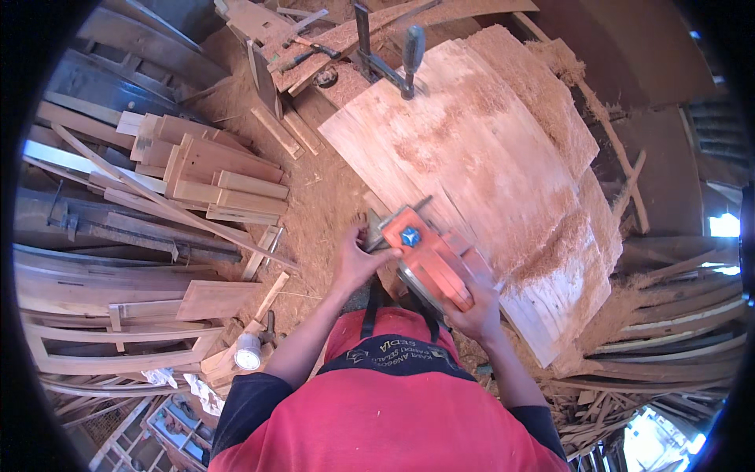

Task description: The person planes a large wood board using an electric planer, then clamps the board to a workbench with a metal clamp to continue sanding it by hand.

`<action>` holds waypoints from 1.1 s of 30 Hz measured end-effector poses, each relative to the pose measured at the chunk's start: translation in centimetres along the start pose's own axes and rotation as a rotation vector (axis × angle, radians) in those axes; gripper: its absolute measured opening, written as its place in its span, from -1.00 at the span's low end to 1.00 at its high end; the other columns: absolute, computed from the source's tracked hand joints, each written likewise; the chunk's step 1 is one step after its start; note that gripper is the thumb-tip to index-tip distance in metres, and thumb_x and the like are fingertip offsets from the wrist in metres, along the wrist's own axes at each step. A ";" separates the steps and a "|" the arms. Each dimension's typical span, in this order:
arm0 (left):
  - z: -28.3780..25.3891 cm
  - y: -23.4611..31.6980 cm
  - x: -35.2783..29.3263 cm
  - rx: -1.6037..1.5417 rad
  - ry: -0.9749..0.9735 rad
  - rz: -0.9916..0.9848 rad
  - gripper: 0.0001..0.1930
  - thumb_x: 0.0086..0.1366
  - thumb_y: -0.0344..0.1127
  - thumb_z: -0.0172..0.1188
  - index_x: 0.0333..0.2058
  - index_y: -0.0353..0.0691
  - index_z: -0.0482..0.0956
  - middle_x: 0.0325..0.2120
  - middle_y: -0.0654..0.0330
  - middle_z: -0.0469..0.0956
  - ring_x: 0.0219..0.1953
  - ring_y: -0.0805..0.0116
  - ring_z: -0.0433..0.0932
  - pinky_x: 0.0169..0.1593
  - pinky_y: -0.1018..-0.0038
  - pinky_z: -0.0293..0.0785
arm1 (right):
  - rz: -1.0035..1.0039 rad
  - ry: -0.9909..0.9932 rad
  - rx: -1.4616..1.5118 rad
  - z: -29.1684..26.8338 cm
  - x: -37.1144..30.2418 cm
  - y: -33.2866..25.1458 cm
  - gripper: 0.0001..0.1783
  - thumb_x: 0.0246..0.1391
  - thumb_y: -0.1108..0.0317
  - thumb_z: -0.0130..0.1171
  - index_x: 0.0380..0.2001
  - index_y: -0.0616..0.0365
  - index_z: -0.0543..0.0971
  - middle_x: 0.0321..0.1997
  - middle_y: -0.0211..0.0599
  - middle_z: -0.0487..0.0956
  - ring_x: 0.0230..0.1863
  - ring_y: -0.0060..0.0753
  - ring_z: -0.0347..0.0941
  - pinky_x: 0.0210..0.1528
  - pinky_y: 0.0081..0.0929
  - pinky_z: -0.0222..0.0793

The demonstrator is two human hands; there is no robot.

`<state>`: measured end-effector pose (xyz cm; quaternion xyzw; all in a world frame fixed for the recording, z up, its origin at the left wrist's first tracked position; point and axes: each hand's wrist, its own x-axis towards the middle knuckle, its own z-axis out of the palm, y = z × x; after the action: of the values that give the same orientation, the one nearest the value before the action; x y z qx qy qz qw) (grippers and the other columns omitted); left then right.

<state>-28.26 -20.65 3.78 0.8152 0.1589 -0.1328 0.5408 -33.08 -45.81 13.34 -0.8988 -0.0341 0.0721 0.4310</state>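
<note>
An orange electric planer with a blue front knob lies at the near left edge of a large pale wooden board. My right hand is wrapped round its rear handle. At the planer's front left side, my left hand holds the metal side fence, its thumb pressed near the orange body and its fingers curled on the far side. The planer's sole and the board edge beneath it are hidden.
A bar clamp stands on the board's far left corner. Shavings cover much of the board. Beyond it lies a hammer. Stacked wood pieces sit to the left, with a white-ended can nearer me.
</note>
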 end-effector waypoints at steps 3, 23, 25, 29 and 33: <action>-3.4 -0.1 4.1 -0.043 0.059 -0.001 -0.03 -0.22 0.08 0.66 0.09 -0.43 0.49 -0.23 0.08 0.56 -0.20 0.32 0.55 -0.10 0.40 0.51 | 0.117 -0.010 0.065 2.7 4.2 -2.9 -0.72 -0.11 0.26 0.41 -0.36 0.20 0.61 -0.49 -0.04 0.59 -0.46 0.01 0.56 -0.40 -0.23 0.42; -22.0 -4.3 27.5 -0.166 0.317 0.161 -0.51 0.27 -0.22 0.39 0.05 -0.45 0.53 -0.12 0.16 0.62 -0.14 0.49 0.54 -0.04 0.53 0.48 | -0.165 -0.059 0.098 15.6 28.6 -12.3 -0.53 -0.06 0.14 0.28 -0.18 0.32 0.56 -0.33 0.20 0.64 -0.28 0.17 0.63 -0.16 -0.03 0.55; -21.0 -4.2 25.4 -0.107 0.289 0.141 -0.47 0.27 -0.20 0.40 0.09 -0.45 0.52 -0.09 0.14 0.62 -0.11 0.47 0.55 -0.02 0.53 0.47 | -0.184 -0.056 0.104 14.5 26.1 -10.9 -0.52 -0.03 0.18 0.25 -0.10 0.32 0.55 -0.32 0.23 0.63 -0.26 0.20 0.62 -0.15 0.00 0.53; -14.2 -3.1 17.8 0.034 0.049 0.084 -0.43 0.28 -0.20 0.36 0.15 -0.45 0.48 -0.10 0.15 0.61 -0.14 0.47 0.54 -0.09 0.54 0.47 | -0.071 -0.134 0.058 9.2 16.9 -6.1 -0.50 -0.01 0.19 0.29 -0.04 0.27 0.53 -0.28 0.17 0.64 -0.20 0.21 0.60 -0.10 -0.01 0.51; -3.8 -0.7 5.9 0.195 -0.102 0.049 -0.23 0.01 -0.01 0.57 0.04 -0.47 0.49 -0.23 0.09 0.61 -0.23 0.36 0.56 -0.17 0.43 0.53 | -0.073 -0.038 -0.067 2.8 3.1 1.1 -0.47 0.03 0.13 0.33 0.06 0.08 0.52 -0.17 -0.04 0.65 -0.16 0.15 0.60 -0.03 -0.04 0.49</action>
<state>-22.96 -16.15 2.33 0.8597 0.0976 -0.1758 0.4696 -30.48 -43.96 10.48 -0.9093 -0.0775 0.0721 0.4024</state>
